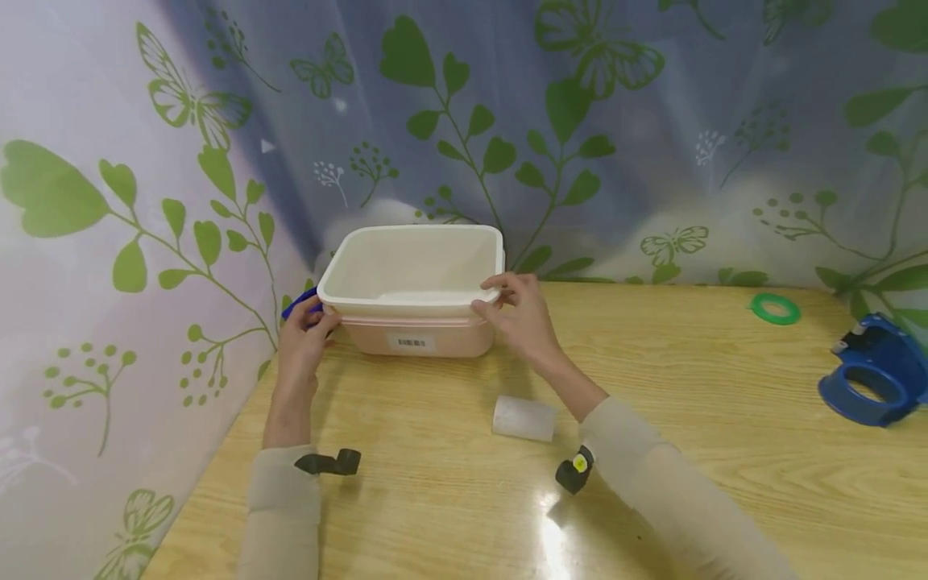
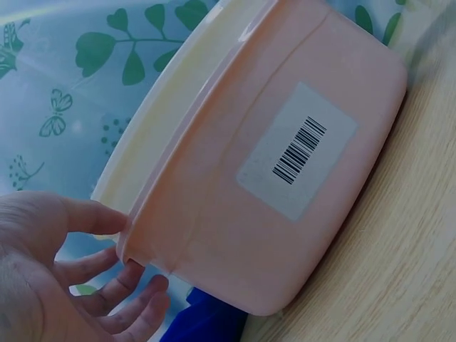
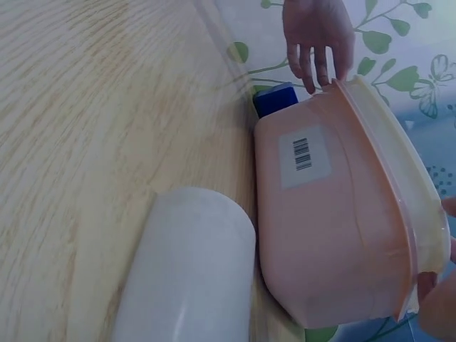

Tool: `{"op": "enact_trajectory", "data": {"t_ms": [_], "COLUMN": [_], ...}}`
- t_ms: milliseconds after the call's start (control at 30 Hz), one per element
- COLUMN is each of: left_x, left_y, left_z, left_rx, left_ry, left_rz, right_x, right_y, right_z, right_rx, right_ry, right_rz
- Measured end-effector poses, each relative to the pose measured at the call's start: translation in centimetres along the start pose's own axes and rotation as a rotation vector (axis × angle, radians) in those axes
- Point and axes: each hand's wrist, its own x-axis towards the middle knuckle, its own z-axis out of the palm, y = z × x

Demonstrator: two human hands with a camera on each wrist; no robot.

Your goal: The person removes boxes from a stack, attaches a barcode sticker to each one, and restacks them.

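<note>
A white plastic bin (image 1: 413, 262) sits nested inside a pink plastic bin (image 1: 370, 337), which carries a barcode label (image 1: 412, 343) on its near side. At the left end, my left hand (image 1: 300, 342) holds the rim; in the left wrist view, its thumb (image 2: 96, 217) touches the edge and the other fingers curl beneath the pink lip. My right hand (image 1: 525, 318) grips the white bin's rim at the right near corner. In the right wrist view only parts of its fingers (image 3: 438, 306) show, at the frame's edge.
On the wooden table (image 1: 652, 362), a white cylinder (image 1: 524, 419) lies in front of the bins. A blue object (image 1: 303, 302) is partly hidden behind my left hand. Far right are a green tape ring (image 1: 774, 308) and a blue tape dispenser (image 1: 870, 387). Patterned curtains (image 1: 464, 121) hang behind.
</note>
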Motion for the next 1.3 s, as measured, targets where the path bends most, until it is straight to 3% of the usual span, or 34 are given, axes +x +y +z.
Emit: {"op": "enact_trajectory", "data": {"t_ms": [300,533,633,900,1133,1300], "left_x": [-0.5,-1.4,-2.0,-4.1,-5.1,-5.4], "left_y": [1.1,2.3,2.9,4.4,4.4,4.0], "left_z": [-0.8,-1.2,-1.2,-1.0,-0.6,-0.5], "left_rx": [0.094,0.107,0.107,0.242,0.343,0.423], "left_ry": [0.055,0.121,0.112,0.057,-0.058,-0.098], "left_rz": [0.013,0.058,0.114,0.225,0.306,0.349], "right_x": [-0.6,-2.3,-3.0,-4.9,-6.7,-7.9], "right_y": [-0.1,0.2,0.7,1.9,2.8,3.4], "right_z": [-3.8,-7.6,-9.0,-11.4,-13.1,-13.9], "right_rx": [0.048,0.031,0.023,0.005,-0.052,-0.082], "right_ry": [-0.072,-0.105,-0.116,-0.160,-0.240,-0.273], "right_rz": [0.022,0.053,0.066,0.070,0.090,0.081]}}
